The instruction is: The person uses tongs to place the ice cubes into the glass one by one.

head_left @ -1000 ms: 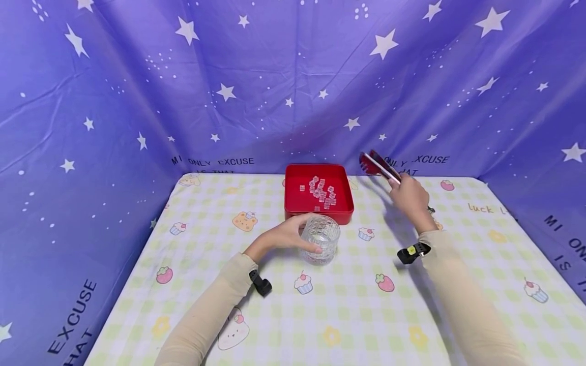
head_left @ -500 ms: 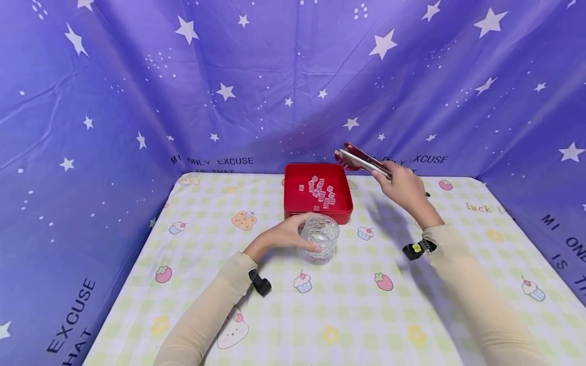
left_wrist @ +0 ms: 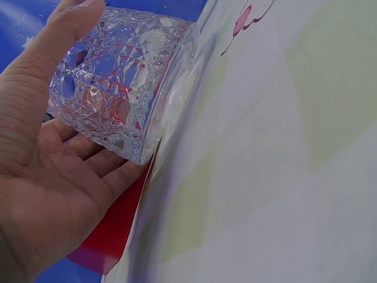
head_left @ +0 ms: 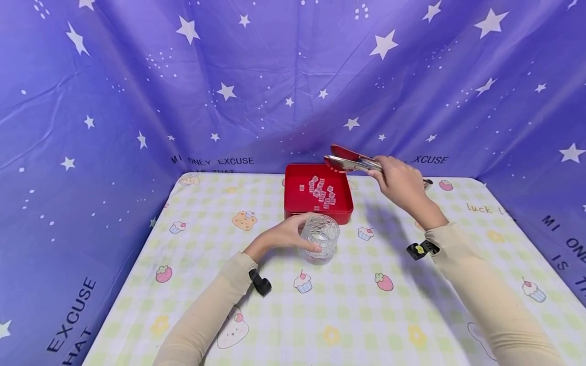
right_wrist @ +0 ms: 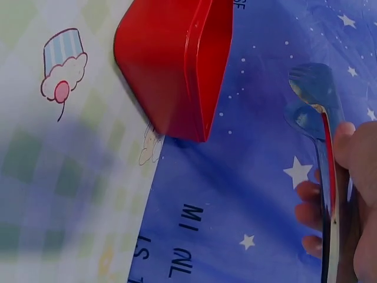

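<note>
My left hand (head_left: 287,233) grips a clear cut-glass tumbler (head_left: 326,244) that stands upright on the table; its thumb and fingers wrap the sides of the glass (left_wrist: 112,76). Metal serving tongs (head_left: 354,163), one tip fork-like in the right wrist view, are gripped in my right hand (head_left: 403,184). The tips of these tongs (right_wrist: 312,88) stand apart with nothing between them, above the back right corner of a red square tray (head_left: 293,201). Inside that tray lie several small clear cubes (head_left: 320,190).
A checked tablecloth (head_left: 357,315) with printed cupcakes and strawberries covers the table. Behind and at both sides hangs a purple curtain (head_left: 265,61) with white stars. The tray stands near the table's back edge, just behind the tumbler.
My right hand has carried the tongs leftward from beside the tray to above its back right corner. The left hand and tumbler have stayed in place.
</note>
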The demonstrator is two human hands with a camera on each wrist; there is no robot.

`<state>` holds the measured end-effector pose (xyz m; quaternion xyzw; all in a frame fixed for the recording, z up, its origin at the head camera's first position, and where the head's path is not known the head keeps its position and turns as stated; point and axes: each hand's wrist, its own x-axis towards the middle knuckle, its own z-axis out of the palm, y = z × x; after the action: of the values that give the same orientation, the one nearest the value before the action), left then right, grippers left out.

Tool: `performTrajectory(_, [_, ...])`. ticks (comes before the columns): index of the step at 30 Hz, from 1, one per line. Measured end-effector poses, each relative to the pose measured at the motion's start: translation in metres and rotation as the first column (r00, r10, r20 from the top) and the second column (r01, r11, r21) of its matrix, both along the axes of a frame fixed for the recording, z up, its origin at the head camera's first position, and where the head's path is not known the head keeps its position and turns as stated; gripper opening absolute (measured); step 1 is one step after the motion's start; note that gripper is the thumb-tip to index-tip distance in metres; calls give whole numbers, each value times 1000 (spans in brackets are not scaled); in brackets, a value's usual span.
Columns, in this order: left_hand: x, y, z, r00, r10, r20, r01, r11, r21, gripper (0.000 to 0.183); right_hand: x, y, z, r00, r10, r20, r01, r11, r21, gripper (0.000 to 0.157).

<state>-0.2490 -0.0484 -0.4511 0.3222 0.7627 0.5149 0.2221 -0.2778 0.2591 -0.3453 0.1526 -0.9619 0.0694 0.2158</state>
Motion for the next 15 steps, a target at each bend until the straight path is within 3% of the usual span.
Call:
performTrajectory(3, [-1, 0, -1, 1000, -9, -2, 9, 1000, 9, 80, 0, -4, -4, 992, 7, -126, -2, 999, 35, 41])
performTrajectory(8, [-3, -1, -3, 1000, -18, 7, 18, 1000, 11, 79, -2, -9, -12, 948, 9, -317, 9, 999, 54, 37])
performTrajectory(15, [-2, 0, -1, 1000, -12, 15, 12, 1000, 15, 81, -2, -16, -12, 904, 35, -425, -11, 998, 59, 36])
